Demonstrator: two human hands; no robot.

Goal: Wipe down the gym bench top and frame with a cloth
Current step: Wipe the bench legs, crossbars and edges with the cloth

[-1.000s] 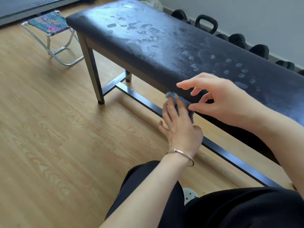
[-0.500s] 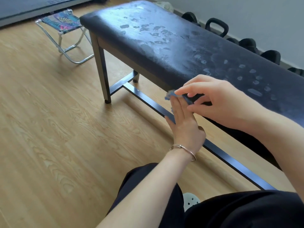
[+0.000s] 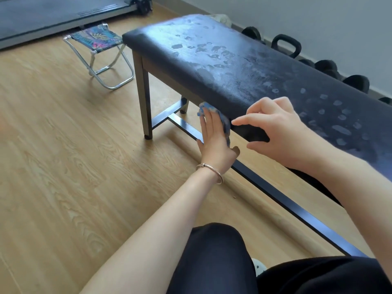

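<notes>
Left grip (image 3: 214, 141), fingers flat, presses blue cloth (image 3: 206, 108) against counter's (image 3: 233, 81) near edge; it has slid toward the left corner. Right grip (image 3: 280, 128) loose, empty, at same edge. Top's smudges (image 3: 218, 50) remain unwiped.

bench top (image 3: 244, 66): I see black with pale spots
cloth (image 3: 207, 107): I see blue
frame (image 3: 275, 193): black
folding stool (image 3: 96, 37): blue and pink leaves
floor (image 3: 63, 166): light brown wood grain

Left hand (image 3: 215, 143) has slid the cloth (image 3: 206, 108) leftward along the bench (image 3: 233, 66).
</notes>
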